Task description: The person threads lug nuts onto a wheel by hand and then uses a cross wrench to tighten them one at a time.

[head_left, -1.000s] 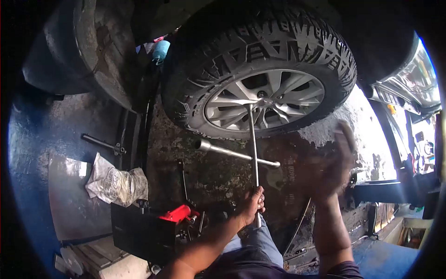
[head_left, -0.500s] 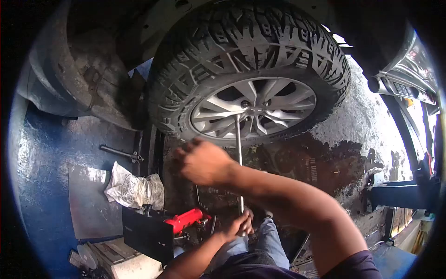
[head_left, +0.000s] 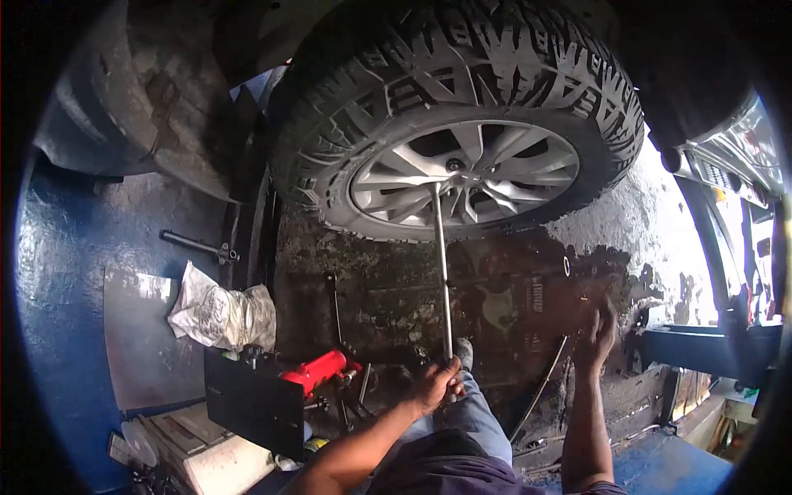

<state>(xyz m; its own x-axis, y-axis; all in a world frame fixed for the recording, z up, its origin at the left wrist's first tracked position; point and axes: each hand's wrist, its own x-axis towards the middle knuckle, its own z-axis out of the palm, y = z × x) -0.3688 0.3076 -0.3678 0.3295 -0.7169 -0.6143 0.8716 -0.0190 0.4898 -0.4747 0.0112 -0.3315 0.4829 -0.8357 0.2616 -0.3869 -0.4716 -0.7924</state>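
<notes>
A large off-road tire (head_left: 363,107) on a silver alloy wheel (head_left: 396,177) fills the top middle. A long metal bar (head_left: 445,289) runs from the lug area near the hub down toward the body. My left hand (head_left: 437,386) is wrapped round the bar's lower end. To the right, my right hand (head_left: 598,334) is raised with its fingers stretched upward, apart from the bar and the wheel, holding nothing.
A crumpled white bag (head_left: 223,313) lies at left near a metal tool (head_left: 198,245). Below are a red cylindrical tool (head_left: 313,373), a black panel (head_left: 256,404) and a pale box (head_left: 227,466). A blue beam (head_left: 709,351) stands at right.
My right hand has swung from the left of the bar, across it, to the far right. My left hand still grips the bar. The view has shifted slightly.
</notes>
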